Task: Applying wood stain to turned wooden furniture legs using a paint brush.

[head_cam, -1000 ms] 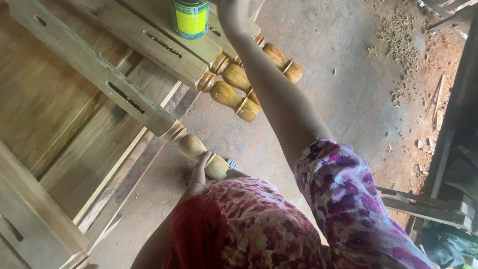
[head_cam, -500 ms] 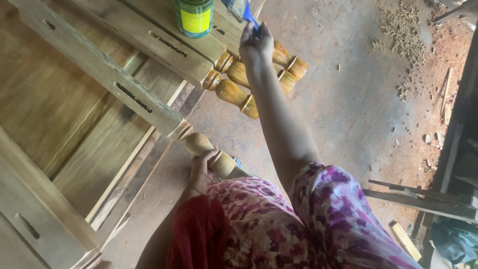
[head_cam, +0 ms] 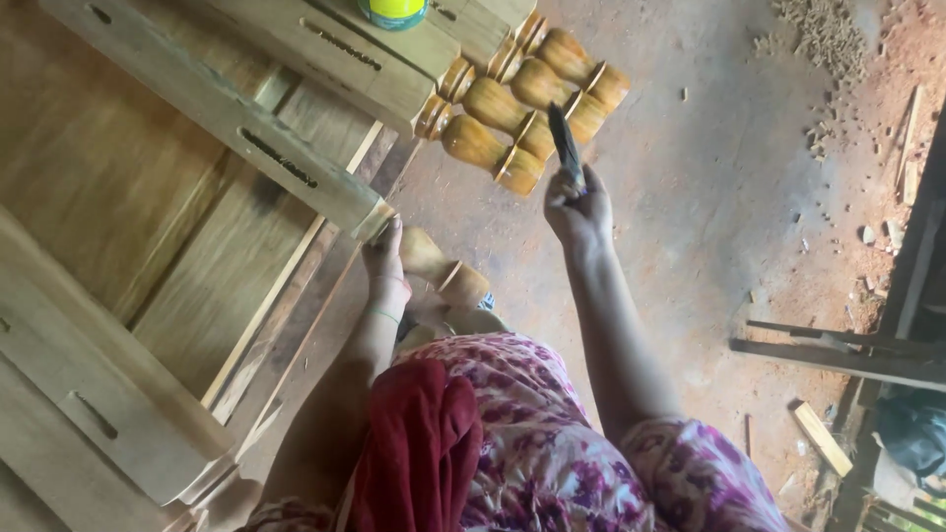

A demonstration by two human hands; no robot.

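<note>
My right hand (head_cam: 579,209) is closed around a paintbrush (head_cam: 566,143) whose dark bristles point up, just right of several glossy turned wooden legs (head_cam: 512,103). My left hand (head_cam: 384,264) rests on the nearest turned leg (head_cam: 441,268), where it joins a pale square post (head_cam: 227,123). The posts lie across a large wooden furniture panel (head_cam: 108,207). A green and yellow tin (head_cam: 393,11) stands on a post at the top edge, partly cut off. My floral sleeves and a red cloth fill the bottom of the view.
Bare earthen floor (head_cam: 709,217) spreads to the right, with wood shavings (head_cam: 828,39) at the top right. Dark wooden rails (head_cam: 838,355) and a small wood offcut (head_cam: 821,438) lie at the right edge.
My right hand has come down from near the tin, bringing the brush to the right of the turned legs. My left hand has stayed on the nearest leg.
</note>
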